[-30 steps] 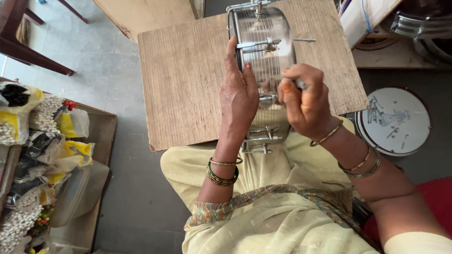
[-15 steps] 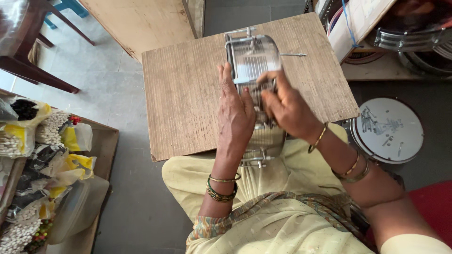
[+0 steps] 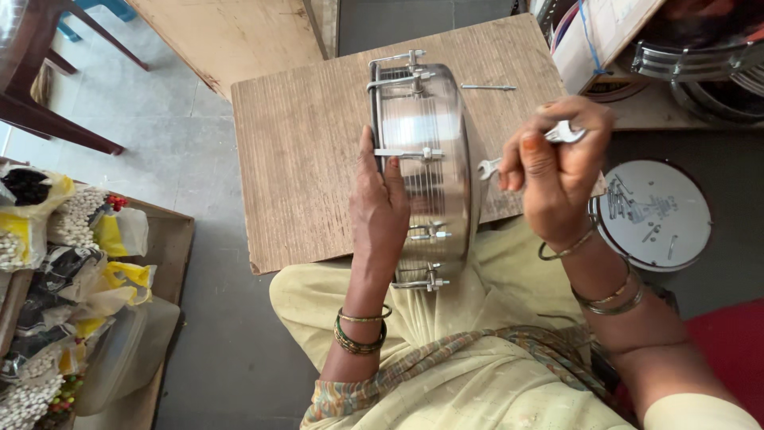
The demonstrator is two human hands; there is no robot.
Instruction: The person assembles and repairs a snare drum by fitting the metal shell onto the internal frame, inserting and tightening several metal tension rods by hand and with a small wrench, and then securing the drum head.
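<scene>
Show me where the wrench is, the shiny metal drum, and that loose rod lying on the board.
Wrench (image 3: 487, 166), head view, on its open-ended jaw below the right hand.
Metal drum (image 3: 434, 127), head view, on the bare shiny shell.
Loose rod (image 3: 487, 87), head view, on the middle of its thin shaft.

I see an evenly lit scene in soft daylight, bright without harsh shadows; only a faint shade lies under the wooden board (image 3: 302, 159) on the grey floor. A white glare patch sits on the polished steel drum shell (image 3: 422, 131), washing out its surface. Focus is sharp at centre, while the corners stretch and soften slightly.
</scene>
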